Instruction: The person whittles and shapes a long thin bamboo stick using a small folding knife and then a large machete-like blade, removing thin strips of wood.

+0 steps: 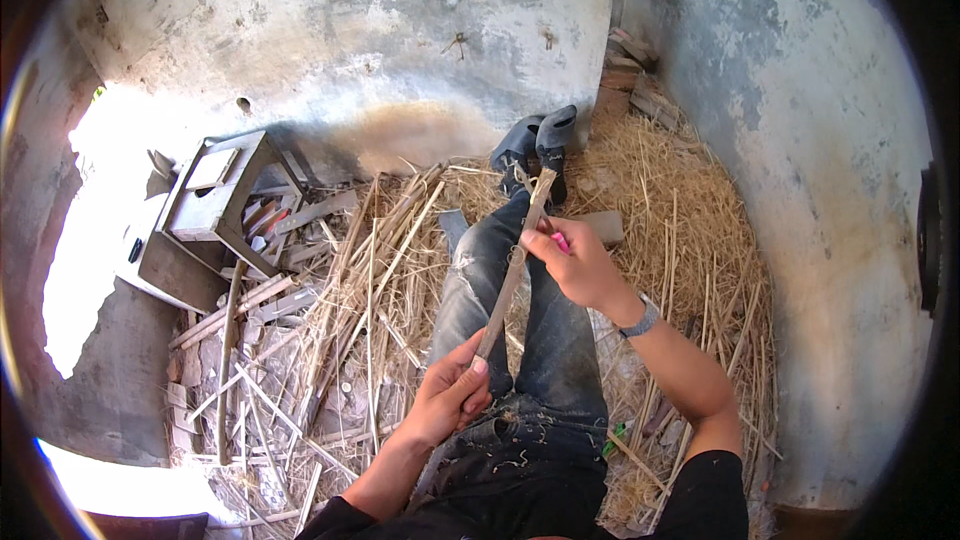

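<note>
A long, flat bamboo strip (510,285) slants over my stretched-out legs, its frayed pale end up by my shoes. My left hand (450,392) is closed round the strip's lower end, with the thumb along it. Higher up, my right hand (578,265) is closed with its thumb at the strip's side. Between its fingers shows a small pink object (562,241), perhaps a handle; most of it is hidden by the hand. A thin curled shaving (517,254) sits on the strip beside the right thumb. Bits of shavings lie on my dark trousers (520,410).
Split bamboo strips (350,290) and straw-like shavings (690,230) cover the floor on both sides of my legs. A worn wooden stool (225,195) stands at the left by a bright opening. Stained walls (400,60) rise ahead and to the right. Bricks (655,100) lie in the far corner.
</note>
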The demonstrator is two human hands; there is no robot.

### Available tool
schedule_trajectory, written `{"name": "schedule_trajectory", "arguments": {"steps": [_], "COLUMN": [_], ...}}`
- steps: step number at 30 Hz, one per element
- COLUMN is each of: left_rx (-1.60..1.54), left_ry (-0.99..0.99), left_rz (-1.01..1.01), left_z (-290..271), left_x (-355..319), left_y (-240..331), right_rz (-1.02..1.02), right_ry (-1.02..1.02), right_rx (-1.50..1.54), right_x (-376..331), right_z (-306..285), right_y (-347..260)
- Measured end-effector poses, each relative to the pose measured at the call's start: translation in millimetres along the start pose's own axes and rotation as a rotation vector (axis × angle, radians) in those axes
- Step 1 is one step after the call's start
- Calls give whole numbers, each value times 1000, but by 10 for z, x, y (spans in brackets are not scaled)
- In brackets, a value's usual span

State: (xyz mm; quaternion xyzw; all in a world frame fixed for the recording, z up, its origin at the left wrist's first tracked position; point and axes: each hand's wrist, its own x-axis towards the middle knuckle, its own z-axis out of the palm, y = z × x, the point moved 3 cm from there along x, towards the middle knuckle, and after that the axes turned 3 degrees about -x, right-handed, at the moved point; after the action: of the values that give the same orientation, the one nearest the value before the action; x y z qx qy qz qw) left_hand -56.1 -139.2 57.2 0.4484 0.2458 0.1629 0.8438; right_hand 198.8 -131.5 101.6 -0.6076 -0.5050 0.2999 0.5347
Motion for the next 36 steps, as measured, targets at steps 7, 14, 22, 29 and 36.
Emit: {"name": "schedule_trajectory", "arguments": {"steps": [7,14,22,29,36], "left_rx": [73,210,5,-64,153], "left_ry": [50,77,121,71,4], "left_rz": [57,94,-37,-56,7], "left_z": [23,37,-5,6,149], "left_x": [-10,-6,-71,-31,-119], "left_y": [-120,-112,-34,-145,-32], "right_rz": [-42,-196,-21,-151,-290], "right_ry": [-37,81,312,192,274], "right_rx": [-361,-399,-296,-397,-368], "right_x": [-198,-99,56,-49,-41], "right_z": [-31,-194,-803,-638,-557], "right_y": [-256,-150,-11,-73,-198]}}
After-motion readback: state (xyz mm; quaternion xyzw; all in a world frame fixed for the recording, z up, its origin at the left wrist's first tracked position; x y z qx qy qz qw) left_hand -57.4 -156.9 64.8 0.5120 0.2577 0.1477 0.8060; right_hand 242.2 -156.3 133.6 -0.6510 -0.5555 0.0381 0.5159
